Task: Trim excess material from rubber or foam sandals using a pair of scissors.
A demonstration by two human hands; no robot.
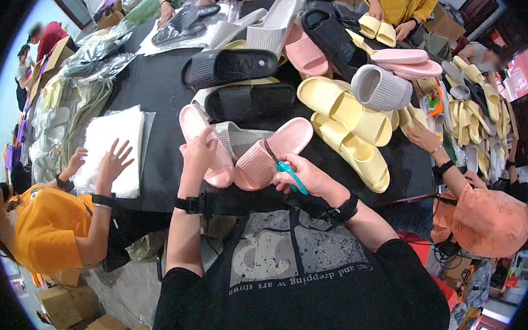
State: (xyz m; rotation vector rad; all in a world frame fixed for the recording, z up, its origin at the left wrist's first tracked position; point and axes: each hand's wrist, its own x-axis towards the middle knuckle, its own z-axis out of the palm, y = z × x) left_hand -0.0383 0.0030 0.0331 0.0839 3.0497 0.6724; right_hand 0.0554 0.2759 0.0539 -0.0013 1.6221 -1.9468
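My left hand [198, 154] is closed on a pink slide slipper [220, 169], its fingers at the strap. In my right hand [313, 179] is a pair of scissors [295, 180] with teal handles. Their blades lie over a second pink slide slipper [294, 135], close to its ribbed strap. Between and behind the two pink slippers sits a grey slide slipper [241, 142], partly covered by them. Just beyond lies a black slide slipper [250, 102]. A yellow slide slipper [358, 158] rests to the right of my right hand.
More slippers, including a grey one [382, 87], are heaped across the black table [151, 88]. At left, a co-worker's hands hover over a stack of clear bags [113, 156]. Another co-worker's hand [424, 137] reaches in from the right. People also work along the far edge.
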